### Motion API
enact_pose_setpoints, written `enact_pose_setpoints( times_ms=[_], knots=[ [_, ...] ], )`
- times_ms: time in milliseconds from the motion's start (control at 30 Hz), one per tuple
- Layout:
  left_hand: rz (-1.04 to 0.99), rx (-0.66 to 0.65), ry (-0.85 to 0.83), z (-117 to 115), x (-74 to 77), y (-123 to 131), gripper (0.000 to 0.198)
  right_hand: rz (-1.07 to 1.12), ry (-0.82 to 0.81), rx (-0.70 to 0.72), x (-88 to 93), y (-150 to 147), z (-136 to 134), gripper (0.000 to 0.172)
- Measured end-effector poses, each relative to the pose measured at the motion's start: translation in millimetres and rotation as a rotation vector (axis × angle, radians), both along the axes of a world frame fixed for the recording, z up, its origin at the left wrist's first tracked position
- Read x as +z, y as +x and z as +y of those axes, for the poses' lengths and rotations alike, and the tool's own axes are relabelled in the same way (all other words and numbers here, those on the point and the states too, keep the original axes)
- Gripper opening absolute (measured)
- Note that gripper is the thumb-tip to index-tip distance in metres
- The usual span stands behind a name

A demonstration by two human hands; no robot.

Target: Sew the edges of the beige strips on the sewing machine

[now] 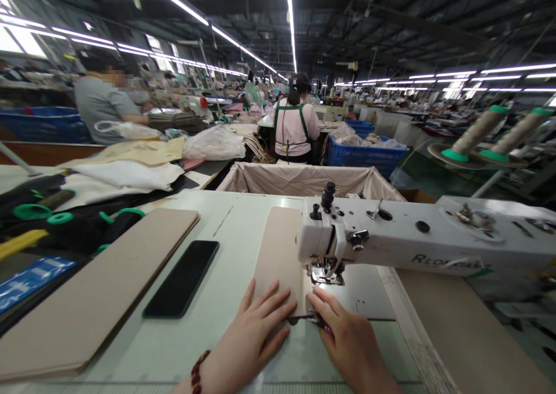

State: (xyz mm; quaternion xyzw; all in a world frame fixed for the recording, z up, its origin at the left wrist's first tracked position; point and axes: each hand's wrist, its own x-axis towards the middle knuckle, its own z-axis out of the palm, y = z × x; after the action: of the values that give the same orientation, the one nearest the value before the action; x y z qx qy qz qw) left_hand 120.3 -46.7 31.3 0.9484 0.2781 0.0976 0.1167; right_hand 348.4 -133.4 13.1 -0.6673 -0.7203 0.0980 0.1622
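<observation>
One beige panel (278,255) lies on the sewing table (204,347), reaching the presser foot (325,273); the left hand (249,339) rests open on it, the right hand (350,342) pinching what look like snips (317,320).

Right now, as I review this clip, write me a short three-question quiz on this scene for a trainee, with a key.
1. True or false: the black phone lies on the sewing table, to the left of the tan panel.
2. Which is nearer the presser foot of the white sewing machine: the left hand or the right hand?
3. Fill in the blank: the plastic crate beyond the machine is ____.

Key: 1. True. 2. The right hand. 3. Blue.
</observation>
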Motion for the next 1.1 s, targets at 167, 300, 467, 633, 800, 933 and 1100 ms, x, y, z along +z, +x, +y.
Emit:
enact_pose_setpoints(
  times_ms=[167, 300, 467, 633, 800, 933, 1100],
  knots=[
    [0.0, -0.058, 0.016, 5.1, 3.8, 4.1, 0.051, 0.004, 0.002, 0.004, -0.2, 0.2, 0.5, 0.07],
    [-0.041, -0.06, 0.016, 14.1, 1.2, 9.7, 0.051, 0.012, 0.014, 0.016, -2.5, 0.8, 0.5, 0.068],
    [-0.016, -0.013, -0.002, 24.9, -5.1, 16.3, 0.051, 0.01, 0.021, 0.019, -6.4, 2.7, 1.4, 0.069],
    [-0.052, 0.021, 0.021, 29.5, -12.5, 19.8, 0.055, -0.005, 0.031, 0.02, -9.9, 3.2, 1.8, 0.069],
    [-0.056, 0.033, 0.052, 29.7, -13.9, 20.6, 0.057, -0.003, 0.04, 0.024, -10.5, 3.9, 1.1, 0.07],
    [-0.031, 0.035, 0.064, 29.5, -13.6, 20.9, 0.059, -0.011, 0.042, 0.033, -9.5, 3.9, 1.0, 0.067],
    [-0.039, 0.032, 0.086, 29.6, -15.7, 21.0, 0.058, -0.013, 0.033, 0.03, -9.6, 3.0, 1.3, 0.068]
  ],
)
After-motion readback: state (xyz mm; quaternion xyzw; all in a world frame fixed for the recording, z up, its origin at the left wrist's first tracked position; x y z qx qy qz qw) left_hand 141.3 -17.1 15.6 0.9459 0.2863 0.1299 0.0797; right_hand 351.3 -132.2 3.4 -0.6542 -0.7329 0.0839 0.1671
